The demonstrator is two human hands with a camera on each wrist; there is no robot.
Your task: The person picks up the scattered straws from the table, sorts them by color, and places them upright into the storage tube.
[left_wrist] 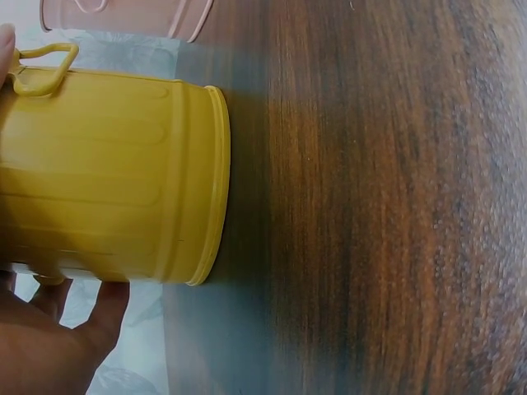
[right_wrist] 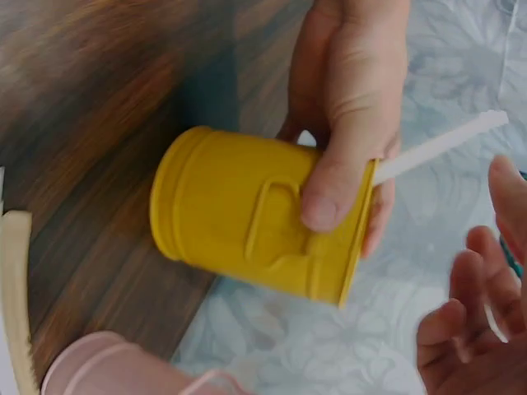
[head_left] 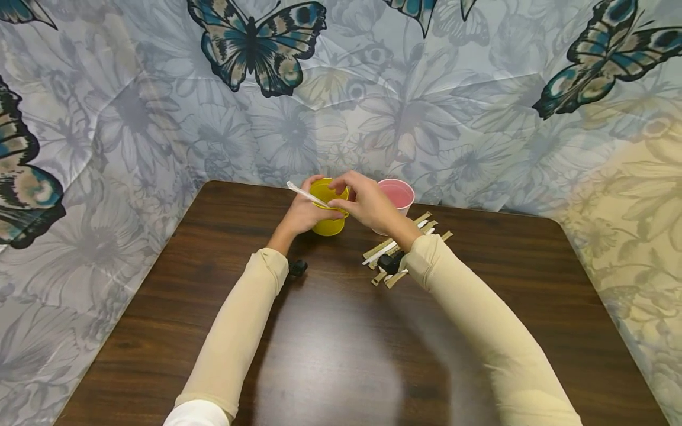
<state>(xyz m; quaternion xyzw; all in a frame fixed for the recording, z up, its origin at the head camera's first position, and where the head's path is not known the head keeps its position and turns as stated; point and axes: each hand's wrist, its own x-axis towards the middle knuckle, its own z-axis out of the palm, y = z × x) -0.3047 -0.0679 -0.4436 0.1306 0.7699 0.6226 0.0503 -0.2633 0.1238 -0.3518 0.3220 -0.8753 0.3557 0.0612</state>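
Observation:
My left hand (head_left: 305, 214) grips a small yellow bucket (head_left: 328, 227) from its left side, the thumb over the side handle in the right wrist view. A slim white stick (right_wrist: 445, 146), perhaps a wrapped straw, leans out of the bucket's mouth. Just beyond the rim my right hand (right_wrist: 486, 329) holds nothing, its fingers loosely bent and apart from the stick. Seen from the head, that right hand (head_left: 367, 201) hovers over the right of the rim. The bucket looks upright and at or close to the tabletop; what lies deep inside is hidden.
A pink bucket (head_left: 397, 194) stands right of the yellow one, partly behind my right wrist. Several slim white and tan wrapped sticks (head_left: 385, 251) lie in a loose pile under my right forearm. The brown table (head_left: 330, 331) ends at a butterfly-patterned cloth (head_left: 298, 130).

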